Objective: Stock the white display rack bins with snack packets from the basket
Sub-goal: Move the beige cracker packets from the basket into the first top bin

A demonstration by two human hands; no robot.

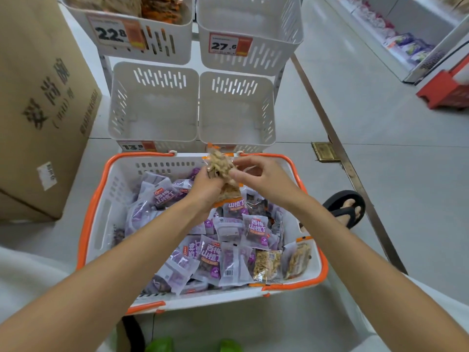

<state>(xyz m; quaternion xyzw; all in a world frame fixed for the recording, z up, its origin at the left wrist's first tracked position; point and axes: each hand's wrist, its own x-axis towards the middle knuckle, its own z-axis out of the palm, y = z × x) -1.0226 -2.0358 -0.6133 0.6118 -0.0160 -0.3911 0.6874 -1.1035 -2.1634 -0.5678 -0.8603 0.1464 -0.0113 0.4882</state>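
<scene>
Both hands meet over the far edge of the basket [94,199], which sits on the floor right in front of the rack. L hand [203,186] grips a bunch of clear packets w/ tan snack [220,164] from below, fingers curled round them. R hand [256,176] pinches the same bunch at its right side, thumb + forefinger on the film. The bunch is held just above the basket's far rim, near the front of the lower right bin [236,85], not inside it.

The basket is white w/ orange rim and handles. It holds mostly purple packets [210,257] in a loose heap, plus a few more tan packets [267,265] at the near right corner.

On the rack, the lower left bin [154,80] is beside the lower right one, bare white bottoms showing. Above, the upper left bin [177,47] has brown/orange snacks and a 22.8 tag [111,34]. The upper right bin [279,54] has a 27.6 tag [223,45].

A cardboard box [38,97] stands on the floor left of the rack. A foot in a black sandal [347,207] is right of the basket.
</scene>
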